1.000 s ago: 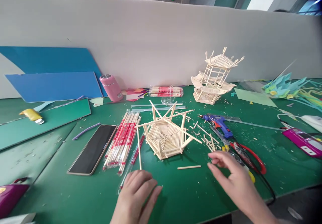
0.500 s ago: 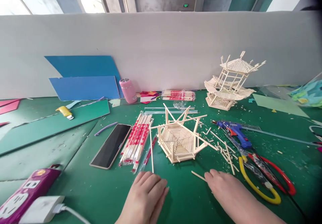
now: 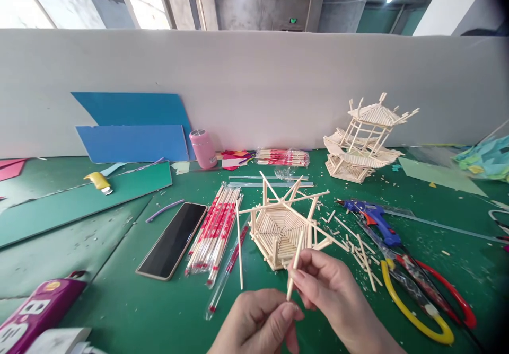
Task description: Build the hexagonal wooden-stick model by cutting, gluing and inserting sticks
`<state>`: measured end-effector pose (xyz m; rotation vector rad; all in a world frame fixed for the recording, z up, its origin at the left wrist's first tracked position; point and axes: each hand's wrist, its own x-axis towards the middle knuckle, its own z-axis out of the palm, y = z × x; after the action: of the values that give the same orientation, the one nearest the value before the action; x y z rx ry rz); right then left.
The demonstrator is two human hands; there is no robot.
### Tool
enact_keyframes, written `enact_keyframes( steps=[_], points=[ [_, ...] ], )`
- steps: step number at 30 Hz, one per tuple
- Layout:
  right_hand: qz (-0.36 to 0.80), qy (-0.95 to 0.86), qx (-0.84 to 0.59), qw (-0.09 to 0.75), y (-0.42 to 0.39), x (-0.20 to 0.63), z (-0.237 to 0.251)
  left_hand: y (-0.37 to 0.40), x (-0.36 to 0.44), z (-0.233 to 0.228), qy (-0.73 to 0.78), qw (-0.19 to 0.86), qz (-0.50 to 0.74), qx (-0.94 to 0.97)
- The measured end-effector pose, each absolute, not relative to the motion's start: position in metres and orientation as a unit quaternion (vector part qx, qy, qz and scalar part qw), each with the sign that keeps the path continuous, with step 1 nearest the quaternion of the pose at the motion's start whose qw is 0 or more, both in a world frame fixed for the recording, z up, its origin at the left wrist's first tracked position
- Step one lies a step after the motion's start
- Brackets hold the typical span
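Note:
A short wooden stick (image 3: 296, 261) is pinched between the thumb and fingers of my right hand (image 3: 328, 290), slanting up and to the right. At its lower end are the closed fingertips of my left hand (image 3: 260, 319). Just beyond my hands stands an open wooden stick frame (image 3: 280, 224) with a floor of concentric sticks, short posts and long sticks crossed over the top. The held stick's upper end overlaps the frame's near side in view; whether they touch I cannot tell. A loose stick (image 3: 239, 248) lies left of the frame.
A stick pagoda (image 3: 363, 142) stands at the back right. Right of the frame lie stick offcuts (image 3: 360, 248), a blue glue gun (image 3: 371, 216) and scissors (image 3: 417, 301). Wrapped stick bundles (image 3: 217, 232), a phone (image 3: 173, 240) and a purple power strip (image 3: 37, 311) lie left.
My right hand has lifted the short stick off the table and moved left. My left hand has come right to meet it at the stick's lower end.

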<state>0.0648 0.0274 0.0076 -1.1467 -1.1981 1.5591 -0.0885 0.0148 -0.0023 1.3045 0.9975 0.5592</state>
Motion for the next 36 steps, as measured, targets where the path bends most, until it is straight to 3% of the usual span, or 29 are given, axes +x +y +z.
enact_keyframes(
  steps=[4,16,22,36],
  points=[
    [0.636,-0.453,-0.430,0.454,0.036,0.056,-0.003,0.020,-0.088,-0.001,0.455,0.711,0.289,0.451],
    [0.643,-0.423,-0.416,0.485,0.050,0.047,-0.011,0.047,-0.082,0.007,0.484,0.704,0.401,0.331],
    [0.634,-0.368,-0.441,0.519,0.042,0.055,-0.023,0.053,-0.081,0.007,0.497,0.676,0.425,0.341],
    [0.647,-0.368,-0.453,0.491,0.038,0.061,-0.025,0.052,-0.071,-0.002,0.547,0.582,0.446,0.405]
  ],
)
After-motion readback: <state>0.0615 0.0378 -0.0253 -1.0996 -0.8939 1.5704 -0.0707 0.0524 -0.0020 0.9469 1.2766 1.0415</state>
